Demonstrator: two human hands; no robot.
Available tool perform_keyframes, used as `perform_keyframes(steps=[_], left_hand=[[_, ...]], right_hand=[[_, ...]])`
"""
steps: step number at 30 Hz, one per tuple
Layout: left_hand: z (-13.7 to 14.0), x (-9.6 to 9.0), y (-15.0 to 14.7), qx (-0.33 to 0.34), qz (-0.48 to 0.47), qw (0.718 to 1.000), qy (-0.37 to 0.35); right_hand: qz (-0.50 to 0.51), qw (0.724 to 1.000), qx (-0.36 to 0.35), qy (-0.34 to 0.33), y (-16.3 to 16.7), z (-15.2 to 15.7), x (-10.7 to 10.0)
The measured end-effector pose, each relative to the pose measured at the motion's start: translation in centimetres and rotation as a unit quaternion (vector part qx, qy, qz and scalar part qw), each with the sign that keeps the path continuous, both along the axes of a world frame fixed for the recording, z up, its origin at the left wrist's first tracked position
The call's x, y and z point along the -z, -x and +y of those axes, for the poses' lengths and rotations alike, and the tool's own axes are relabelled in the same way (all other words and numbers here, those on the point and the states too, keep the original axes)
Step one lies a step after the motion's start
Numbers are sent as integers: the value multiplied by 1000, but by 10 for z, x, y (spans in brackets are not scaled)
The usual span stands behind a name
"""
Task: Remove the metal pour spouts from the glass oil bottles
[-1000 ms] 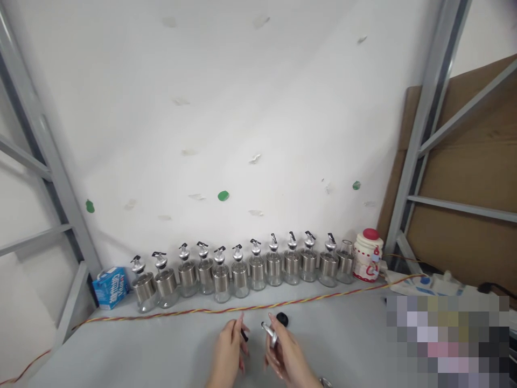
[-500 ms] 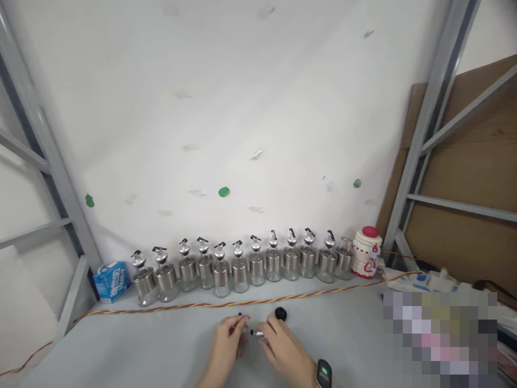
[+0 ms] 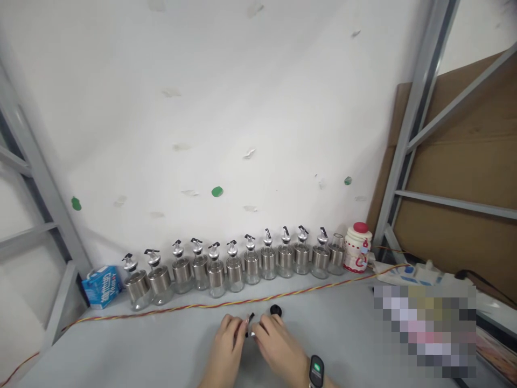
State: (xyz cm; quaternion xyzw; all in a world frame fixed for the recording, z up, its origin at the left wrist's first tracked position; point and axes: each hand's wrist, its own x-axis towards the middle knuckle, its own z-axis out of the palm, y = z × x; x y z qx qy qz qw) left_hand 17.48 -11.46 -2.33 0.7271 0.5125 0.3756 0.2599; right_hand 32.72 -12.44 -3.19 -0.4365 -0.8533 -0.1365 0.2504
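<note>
Just above the grey table, my left hand (image 3: 226,342) is closed in a pinch on a small pourer part with a black lever (image 3: 251,317) sticking up. Close beside it, my right hand (image 3: 278,342) has its fingers closed on a small pale piece (image 3: 253,334), mostly hidden by the fingertips. The two parts are very near each other; whether they touch I cannot tell. A round black cap (image 3: 276,310) lies on the table just beyond my right fingers.
A row of glass oil bottles (image 3: 216,277) with metal sleeves stands along the wall, most topped with pourers; the rightmost bottle (image 3: 336,256) has none. A twisted cord (image 3: 226,305) runs in front. A blue box (image 3: 102,286) and a red-lidded jar (image 3: 357,249) flank the row.
My hands have come closer together, bringing the two small parts nearly end to end. The black lever now points up between them. The view has shifted slightly to the right.
</note>
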Motion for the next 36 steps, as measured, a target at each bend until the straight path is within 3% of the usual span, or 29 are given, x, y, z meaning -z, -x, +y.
perform_keyframes(steps=[7, 36], left_hand=[[-4, 2, -4, 8, 95, 995, -41], [-6, 8, -5, -4, 78, 996, -50]], right_hand=[[-10, 1000, 8, 5, 1, 0, 3], [-12, 1000, 3, 0, 1, -2, -1]])
